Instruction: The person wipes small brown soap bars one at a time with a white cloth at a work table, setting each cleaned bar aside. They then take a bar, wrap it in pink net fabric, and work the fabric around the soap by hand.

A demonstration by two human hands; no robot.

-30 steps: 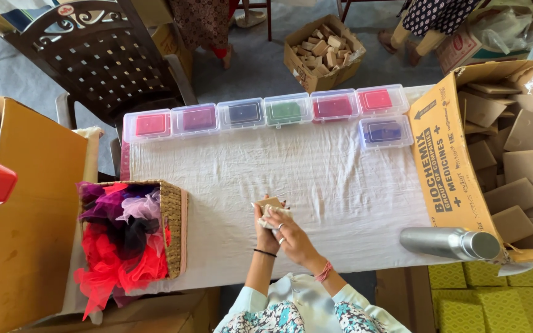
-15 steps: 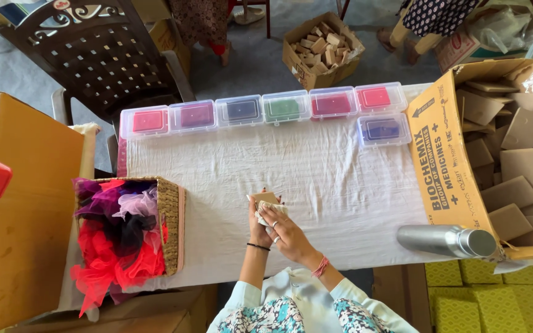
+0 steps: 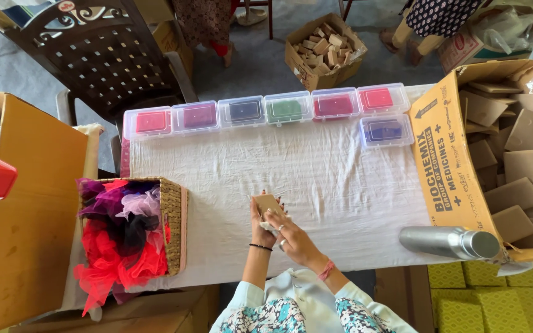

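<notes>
While propped upright at lower centre of the frame over the white cloth (image 3: 340, 179), small tan block (image 3: 267, 202) pinched in left hand (image 3: 260, 229); right hand (image 3: 291, 237) fingers closed on pale scrap (image 3: 269, 226), pressed against its face, steadied for rubbing.

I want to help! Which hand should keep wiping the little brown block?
Probably the right hand: its fingers already press the white cloth on the block, while the left hand grips it from beneath.
</notes>
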